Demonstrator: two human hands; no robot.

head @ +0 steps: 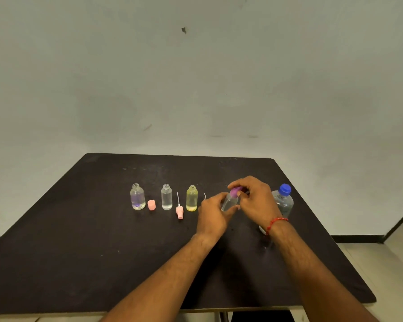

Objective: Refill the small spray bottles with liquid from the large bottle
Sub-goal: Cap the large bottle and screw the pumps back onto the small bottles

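My left hand [213,213] grips a small clear spray bottle [229,202], tilted, just above the black table [102,252]. My right hand [254,196] pinches its purple spray top [235,191] at the bottle's neck. The large clear bottle with a blue cap [284,202] stands upright right behind my right hand. Three small uncapped bottles stand in a row to the left: a purple-tinted one [137,197], a clear one [166,197] and a yellow one [192,198].
A pink cap [151,204] stands between the two leftmost bottles. A pink spray head with its dip tube [179,210] lies between the clear and yellow bottles. A thin white tube [204,195] shows right of the yellow bottle. A wall rises behind the table.
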